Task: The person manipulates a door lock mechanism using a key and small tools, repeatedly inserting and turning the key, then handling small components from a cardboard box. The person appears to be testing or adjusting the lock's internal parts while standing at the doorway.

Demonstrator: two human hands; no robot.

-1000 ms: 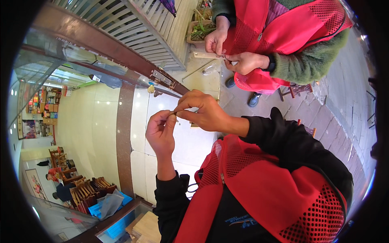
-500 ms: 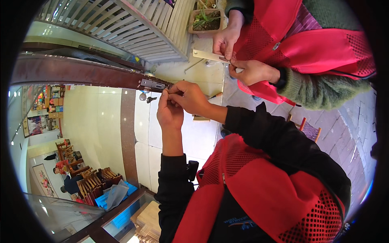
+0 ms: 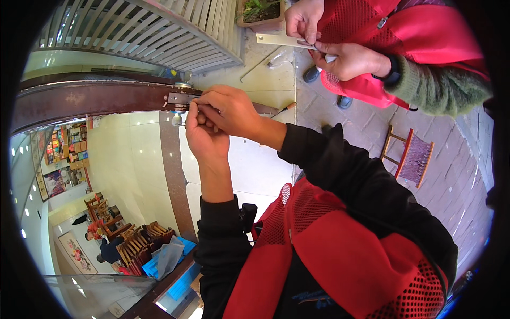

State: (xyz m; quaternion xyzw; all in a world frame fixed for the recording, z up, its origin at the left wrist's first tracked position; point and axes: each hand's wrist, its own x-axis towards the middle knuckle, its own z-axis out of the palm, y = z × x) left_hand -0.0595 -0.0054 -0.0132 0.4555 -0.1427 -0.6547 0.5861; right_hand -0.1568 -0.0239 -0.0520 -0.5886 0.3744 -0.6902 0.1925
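Note:
A metal lock plate (image 3: 183,99) is set in the narrow edge of the brown door (image 3: 95,101). Below it sticks out a small lock cylinder or knob (image 3: 177,118). At the plate's near end my left hand (image 3: 209,135) is closed, thumb and fingertips pinched together and partly hidden. Over it, my right hand (image 3: 231,110) is also closed, its fingertips meeting the left hand's. Whatever the two pinch is too small and covered to make out. Across from me, another person's hands (image 3: 345,58) hold a flat pale metal strip (image 3: 279,40) with a hole near its end.
A screwdriver (image 3: 289,107) with an orange-and-black handle lies on the floor beyond my right wrist. A folding stool (image 3: 416,162) stands on the paving at right. Top centre has a potted plant (image 3: 260,11) beside a slatted panel (image 3: 175,37). Indoors are stacked wooden chairs (image 3: 143,244).
The whole view has shifted a little. My hands stay at the lock plate, the right now lying further over the left. The dark key seen hanging by the lock is now out of sight.

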